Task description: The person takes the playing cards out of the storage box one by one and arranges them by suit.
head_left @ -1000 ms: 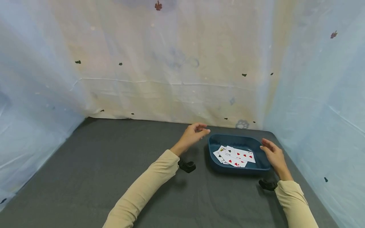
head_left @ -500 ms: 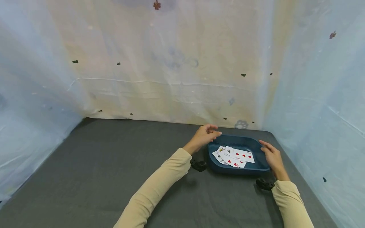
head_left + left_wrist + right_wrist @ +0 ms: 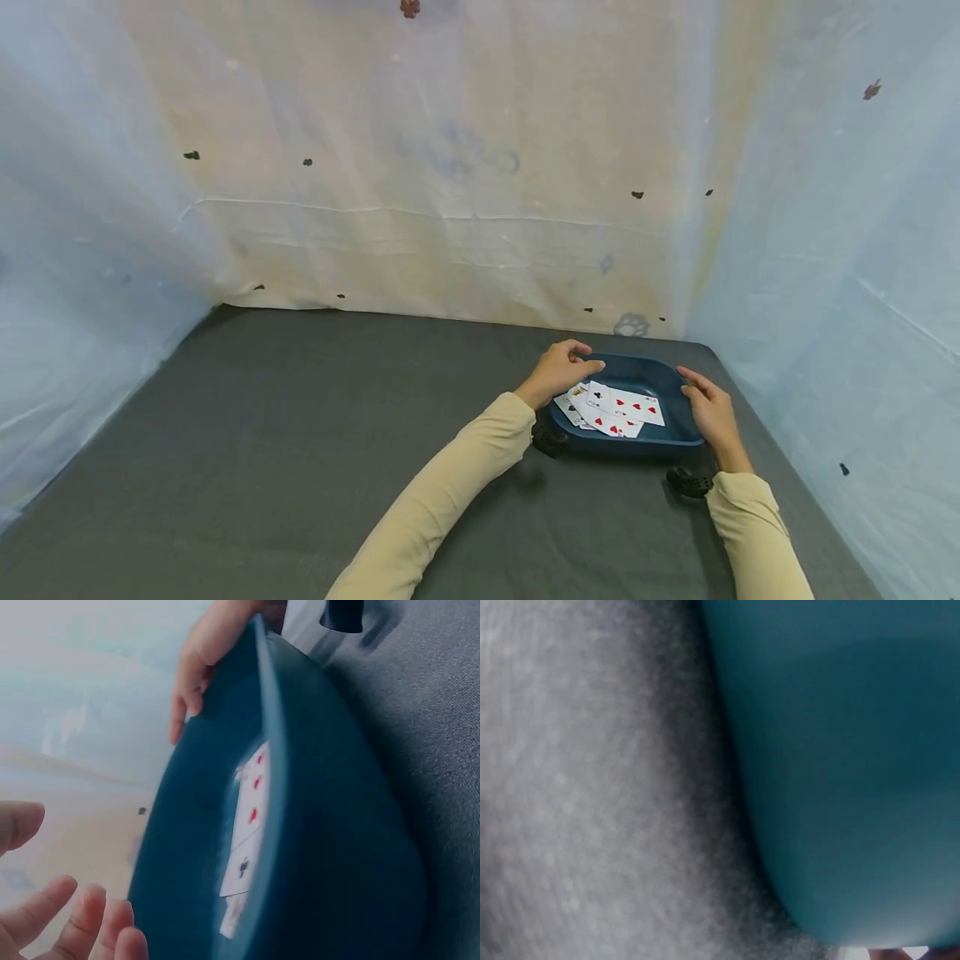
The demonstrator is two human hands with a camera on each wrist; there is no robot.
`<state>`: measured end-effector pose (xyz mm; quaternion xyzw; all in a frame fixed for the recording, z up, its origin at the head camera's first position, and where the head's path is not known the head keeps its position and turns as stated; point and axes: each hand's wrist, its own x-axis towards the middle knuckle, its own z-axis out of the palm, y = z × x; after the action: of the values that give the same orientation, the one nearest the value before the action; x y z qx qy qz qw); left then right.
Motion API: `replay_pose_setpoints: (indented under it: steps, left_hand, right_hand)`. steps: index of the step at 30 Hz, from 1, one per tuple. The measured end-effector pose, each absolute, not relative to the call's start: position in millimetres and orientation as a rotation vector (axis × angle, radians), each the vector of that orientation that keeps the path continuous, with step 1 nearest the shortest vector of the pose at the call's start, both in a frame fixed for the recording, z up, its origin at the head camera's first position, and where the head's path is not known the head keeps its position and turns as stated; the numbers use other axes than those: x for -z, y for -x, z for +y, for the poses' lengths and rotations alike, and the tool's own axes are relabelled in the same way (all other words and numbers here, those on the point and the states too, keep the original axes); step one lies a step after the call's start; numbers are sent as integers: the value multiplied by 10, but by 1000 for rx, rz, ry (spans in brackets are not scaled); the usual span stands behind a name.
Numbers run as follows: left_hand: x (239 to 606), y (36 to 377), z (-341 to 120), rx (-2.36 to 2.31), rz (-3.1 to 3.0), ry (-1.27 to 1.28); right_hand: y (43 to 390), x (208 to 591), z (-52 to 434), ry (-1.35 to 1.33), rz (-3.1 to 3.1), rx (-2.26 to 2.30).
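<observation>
I judged the tray [image 3: 630,447] light but stiff, best held by both ends, left hand [image 3: 557,371] at nine o'clock, fingers apart, right hand [image 3: 716,419] at three, clamping unclear

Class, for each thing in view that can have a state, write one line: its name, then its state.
Blue tray: right way up
Playing cards: face up, overlapping inside the tray
Left hand: thumb and fingers apart, holding nothing
Right hand: at the tray's right end, forefinger extended, contact unclear
Grey cloth: spread flat, faintly creased
Backdrop sheet: hanging, creased
</observation>
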<state>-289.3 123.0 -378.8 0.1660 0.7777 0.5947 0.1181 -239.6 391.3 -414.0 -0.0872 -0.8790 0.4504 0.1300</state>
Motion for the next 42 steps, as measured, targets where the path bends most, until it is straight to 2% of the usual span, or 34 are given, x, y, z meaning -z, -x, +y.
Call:
replay_pose_setpoints:
  steps: [19, 35, 42]
  left_hand:
    - [3956, 2756, 1638, -1676, 2533, -313]
    - [4162, 2897, 1697, -1553, 2581, -334]
    - [4210, 2932, 1718, -1330, 2681, -430]
  right_hand:
    - [2382, 4168, 3858, 227, -2585, -1201]
    - [2354, 4161, 3836, 283, -2576, -1218]
    - [2336, 4195, 3824, 267, -2571, -1225]
